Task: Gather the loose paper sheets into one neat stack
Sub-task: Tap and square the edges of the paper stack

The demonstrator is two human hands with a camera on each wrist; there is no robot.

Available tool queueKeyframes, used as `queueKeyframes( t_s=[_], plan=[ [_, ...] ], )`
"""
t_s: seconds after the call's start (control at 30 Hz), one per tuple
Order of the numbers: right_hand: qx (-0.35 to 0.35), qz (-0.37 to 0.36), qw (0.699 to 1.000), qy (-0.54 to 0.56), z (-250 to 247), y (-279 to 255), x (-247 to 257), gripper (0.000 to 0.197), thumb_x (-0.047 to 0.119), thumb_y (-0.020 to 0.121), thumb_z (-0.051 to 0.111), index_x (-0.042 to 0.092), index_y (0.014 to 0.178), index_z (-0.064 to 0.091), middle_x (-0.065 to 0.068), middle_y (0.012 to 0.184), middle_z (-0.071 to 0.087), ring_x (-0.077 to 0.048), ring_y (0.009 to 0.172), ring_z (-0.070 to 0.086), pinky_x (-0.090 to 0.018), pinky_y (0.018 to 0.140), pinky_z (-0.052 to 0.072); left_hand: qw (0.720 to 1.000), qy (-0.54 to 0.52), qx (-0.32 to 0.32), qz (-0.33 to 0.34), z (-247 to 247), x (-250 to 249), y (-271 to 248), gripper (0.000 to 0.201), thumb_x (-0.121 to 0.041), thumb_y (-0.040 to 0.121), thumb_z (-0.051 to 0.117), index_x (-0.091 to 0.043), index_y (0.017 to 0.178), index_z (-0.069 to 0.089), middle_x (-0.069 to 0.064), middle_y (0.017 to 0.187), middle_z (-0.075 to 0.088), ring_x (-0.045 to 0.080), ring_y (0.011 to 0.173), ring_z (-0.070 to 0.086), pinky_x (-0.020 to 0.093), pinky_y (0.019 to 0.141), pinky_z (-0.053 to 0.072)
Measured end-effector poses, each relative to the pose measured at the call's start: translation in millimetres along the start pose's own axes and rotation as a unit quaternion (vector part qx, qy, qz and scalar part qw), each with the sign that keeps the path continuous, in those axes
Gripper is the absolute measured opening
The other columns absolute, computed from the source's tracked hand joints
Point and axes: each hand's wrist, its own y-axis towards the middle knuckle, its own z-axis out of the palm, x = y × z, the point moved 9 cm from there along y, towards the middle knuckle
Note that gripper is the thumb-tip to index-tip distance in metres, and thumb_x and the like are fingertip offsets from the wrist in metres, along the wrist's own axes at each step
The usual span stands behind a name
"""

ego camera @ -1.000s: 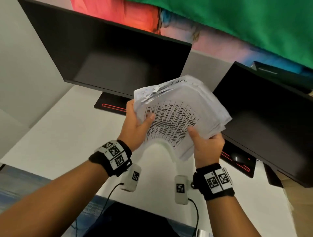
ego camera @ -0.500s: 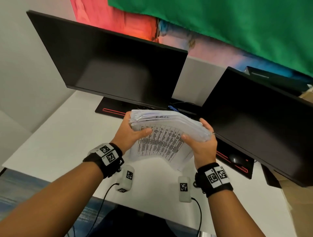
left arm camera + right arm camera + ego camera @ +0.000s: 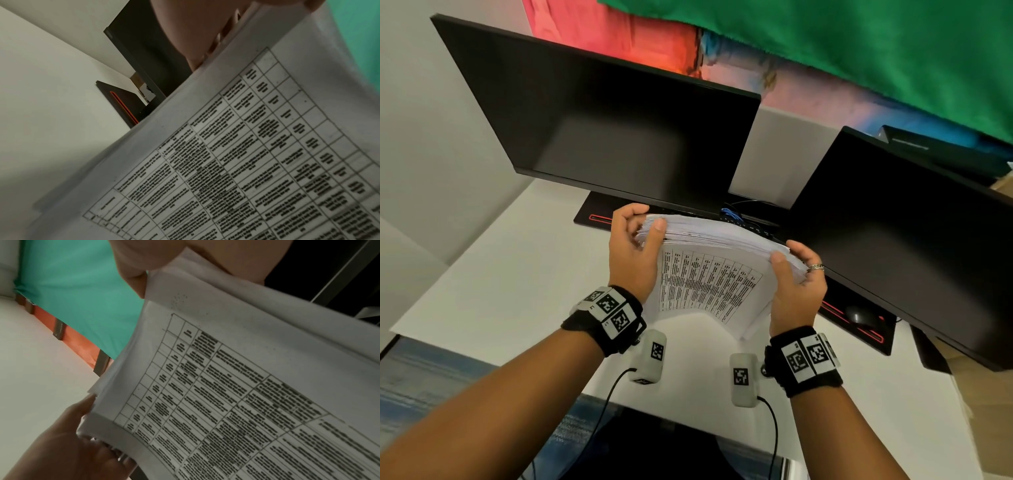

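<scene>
Two dark monitors are standing on the white worktop point(image 3: 493, 274): the left monitor point(image 3: 613, 130) directly behind the hands, the right monitor point(image 3: 900, 233) just beside the right hand. A green cloth point(image 3: 859, 51) is hanging above them, and a black mouse point(image 3: 861, 315) is lying under the right screen.

The paper stack point(image 3: 709, 274) is being held in the air above the worktop, between the screens, its upper edge close to the left monitor's lower rim.

Only the head view is showing both wrists with their marker bands. The wrist views are showing the printed table on the near sheet at close range, blurred.

The left hand point(image 3: 631, 253) is gripping the stack's left end, thumb on the near face and fingers curled behind. The right hand point(image 3: 796, 291) is gripping the right end likewise, a ring showing on one finger.
</scene>
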Motion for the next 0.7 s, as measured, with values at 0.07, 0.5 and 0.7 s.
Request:
queueKeyframes(
  t_s=[0.07,0.5,0.7],
  plan=[
    [-0.011,-0.013,1.0,0.007,1,1,6,0.026,0.004,0.087,0.069,0.02,0.106,0.062,-0.001,0.098,0.065,-0.005,0.08,0.07,-0.021,0.065,0.058,1.0,0.005,0.004,0.001,1,-3,0,0.027,-0.007,0.098,0.058,-0.008,0.12,0.044,-0.003,0.095,0.062,-0.003,0.08,0.066,0.013,0.068,0.052],
    [-0.069,-0.06,0.996,-0.02,-1,0,17,0.005,0.008,0.091,0.066,0.013,0.093,0.066,0.007,0.078,0.063,0.008,0.064,0.06,-0.008,0.061,0.049,1.0,0.01,-0.018,-0.011,8,-11,11,0.009,-0.019,0.095,0.063,-0.011,0.101,0.065,-0.007,0.092,0.064,-0.006,0.079,0.059,0.012,0.072,0.048],
    [-0.069,-0.063,0.995,-0.033,-3,-4,15,0.009,0.011,0.093,0.064,0.02,0.091,0.066,0.006,0.082,0.064,0.002,0.073,0.061,-0.011,0.067,0.051,0.999,0.03,-0.011,0.0,9,-15,12,0.014,-0.022,0.093,0.067,-0.009,0.097,0.07,-0.004,0.09,0.067,-0.001,0.081,0.062,0.012,0.073,0.05]
  ],
)
